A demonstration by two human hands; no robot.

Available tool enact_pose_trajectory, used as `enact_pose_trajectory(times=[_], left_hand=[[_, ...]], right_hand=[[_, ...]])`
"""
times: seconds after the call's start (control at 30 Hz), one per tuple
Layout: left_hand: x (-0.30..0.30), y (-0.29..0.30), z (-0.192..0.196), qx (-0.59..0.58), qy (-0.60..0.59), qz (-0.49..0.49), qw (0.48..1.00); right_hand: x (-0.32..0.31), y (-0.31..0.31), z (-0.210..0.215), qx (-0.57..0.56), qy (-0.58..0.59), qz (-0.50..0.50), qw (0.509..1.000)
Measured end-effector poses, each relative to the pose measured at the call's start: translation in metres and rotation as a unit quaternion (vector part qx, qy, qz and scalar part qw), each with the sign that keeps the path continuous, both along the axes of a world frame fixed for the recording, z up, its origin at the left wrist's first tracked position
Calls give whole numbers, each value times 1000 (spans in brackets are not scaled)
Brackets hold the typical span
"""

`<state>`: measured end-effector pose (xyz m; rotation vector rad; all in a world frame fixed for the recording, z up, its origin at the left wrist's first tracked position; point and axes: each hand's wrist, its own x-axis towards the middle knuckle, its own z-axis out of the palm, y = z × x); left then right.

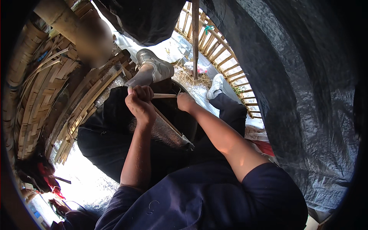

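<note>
My left hand [140, 104] is closed in a fist above my lap, wrapped round a thin, pale strip that looks like bamboo [164, 96]. The strip runs across to my right hand [185, 102], whose fingers are curled at its other end. A small thin tip shows just above my right fingers; what it belongs to is hidden. From below my left fist, a second narrow length [167, 122] slants down to the right over my dark-clothed lap [107, 130]. Whether both lengths are one bent piece, I cannot tell.
Woven bamboo panels [36, 111] and a thick bamboo pole [57, 17] stand at the left. Black plastic sheeting [306, 96] hangs on the right beside a slatted bamboo fence [226, 57]. My legs extend ahead, with a pale shoe [155, 65] on one foot. An upright post [195, 42] rises beyond.
</note>
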<state>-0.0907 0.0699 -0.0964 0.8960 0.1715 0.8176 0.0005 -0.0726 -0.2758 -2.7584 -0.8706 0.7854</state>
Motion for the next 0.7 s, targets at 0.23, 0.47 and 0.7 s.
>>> enact_pose_trajectory(times=[0.23,0.47,0.7], left_hand=[[-6,-10,-4,21,-4,-76,997],[-3,-24,2,64,-55,-140,987],[6,-14,0,64,-30,-113,991]], right_hand=[[18,-25,-5,-85,61,10,994],[-2,-65,-45,-31,-1,-57,998],[5,-70,-66,-20,5,-79,997]])
